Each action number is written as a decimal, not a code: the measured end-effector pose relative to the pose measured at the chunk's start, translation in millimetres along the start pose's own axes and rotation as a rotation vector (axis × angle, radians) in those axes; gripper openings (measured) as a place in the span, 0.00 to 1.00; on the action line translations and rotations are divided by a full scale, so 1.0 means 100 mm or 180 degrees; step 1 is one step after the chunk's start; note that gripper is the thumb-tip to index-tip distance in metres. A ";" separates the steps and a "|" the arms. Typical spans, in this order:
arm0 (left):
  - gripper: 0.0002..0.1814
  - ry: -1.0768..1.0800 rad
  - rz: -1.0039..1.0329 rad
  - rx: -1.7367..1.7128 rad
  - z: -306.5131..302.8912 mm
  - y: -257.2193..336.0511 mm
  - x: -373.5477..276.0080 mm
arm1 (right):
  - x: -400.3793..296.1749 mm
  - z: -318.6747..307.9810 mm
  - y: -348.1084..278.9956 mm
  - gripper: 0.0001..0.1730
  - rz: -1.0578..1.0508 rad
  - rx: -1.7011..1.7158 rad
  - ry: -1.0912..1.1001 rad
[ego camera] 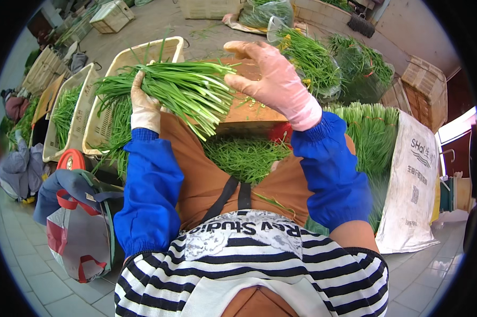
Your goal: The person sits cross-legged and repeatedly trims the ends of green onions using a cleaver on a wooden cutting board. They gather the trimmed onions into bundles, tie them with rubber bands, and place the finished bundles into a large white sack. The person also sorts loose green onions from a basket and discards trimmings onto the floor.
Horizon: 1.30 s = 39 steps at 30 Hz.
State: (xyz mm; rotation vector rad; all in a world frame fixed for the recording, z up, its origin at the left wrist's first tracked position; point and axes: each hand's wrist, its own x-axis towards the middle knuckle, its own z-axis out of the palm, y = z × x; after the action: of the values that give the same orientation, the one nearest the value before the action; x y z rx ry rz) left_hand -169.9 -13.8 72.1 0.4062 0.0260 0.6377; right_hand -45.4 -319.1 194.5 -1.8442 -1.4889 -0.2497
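Note:
My left hand [145, 99], in a pale glove, grips a thick bunch of long green leafy stalks [191, 89], perhaps garlic chives. The pale cut ends point right and the leaves hang left over a cream plastic crate [89, 134] that holds more greens. Just right of the pale ends, my right hand [258, 67], also gloved, is raised with its fingers apart and nothing in it. Under the hands is an orange-brown board [254, 113] with small green scraps on it. Loose green trimmings [246, 156] lie below the board, between my legs.
At right, bundled greens [371, 130] stand beside a white printed sack [409, 186]. Bagged greens [314, 59] are beyond the board. A second crate [68, 119] and a bag with red handles [80, 226] are at left. Another person [20, 166] sits at the far left.

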 end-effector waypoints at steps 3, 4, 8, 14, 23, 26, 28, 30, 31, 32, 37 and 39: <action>0.20 0.0029 -0.0073 -0.0003 0.09 -0.07 0.00 | 0.01 0.18 0.10 0.26 -0.0068 -0.0681 -0.0006; 0.20 0.0082 -0.0051 0.0026 0.11 -0.10 0.01 | 0.02 0.26 0.12 0.25 0.0000 -0.0611 0.0028; 0.20 -0.0135 -0.0094 -0.0125 0.18 -0.19 -0.06 | -0.06 0.40 0.19 0.18 0.0357 0.0302 0.0241; 0.22 -0.0252 0.0004 -0.0110 0.07 -0.14 -0.08 | -0.15 0.37 0.25 0.21 -0.0060 0.0484 0.0117; 0.24 -0.0928 -0.0076 -0.0544 -0.22 0.32 -0.09 | -0.53 -0.62 0.34 0.14 0.0476 0.1318 -0.1778; 0.24 -0.0979 -0.0094 -0.0380 0.00 0.18 -0.14 | -0.39 -0.36 0.22 0.21 0.0531 0.1058 -0.0953; 0.25 -0.0871 -0.0055 -0.0351 0.08 0.13 -0.11 | -0.23 -0.15 0.07 0.23 0.0692 0.1072 -0.0686; 0.25 -0.0777 0.0065 -0.0293 0.15 0.08 -0.11 | -0.12 0.09 0.06 0.23 0.0470 0.0534 -0.0657; 0.25 -0.0728 0.0083 -0.0275 0.19 0.04 -0.10 | -0.07 0.12 0.09 0.23 0.0727 0.0677 -0.0843; 0.24 -0.0817 0.0047 -0.0205 0.23 0.02 -0.07 | -0.02 0.15 0.14 0.22 0.0982 0.0826 -0.1028; 0.23 -0.0836 0.0029 -0.0298 0.28 0.03 -0.10 | -0.06 0.31 0.29 0.15 0.1733 0.2710 -0.0441; 0.22 -0.0737 0.0187 -0.0158 0.35 -0.04 -0.18 | -0.08 0.40 0.31 0.13 0.1564 0.2870 -0.0091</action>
State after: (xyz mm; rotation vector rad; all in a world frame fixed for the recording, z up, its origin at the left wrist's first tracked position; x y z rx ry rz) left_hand -177.3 -39.6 100.7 0.4318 -0.2224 0.6447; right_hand -31.7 -301.2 148.5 -1.3742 -0.8724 0.5965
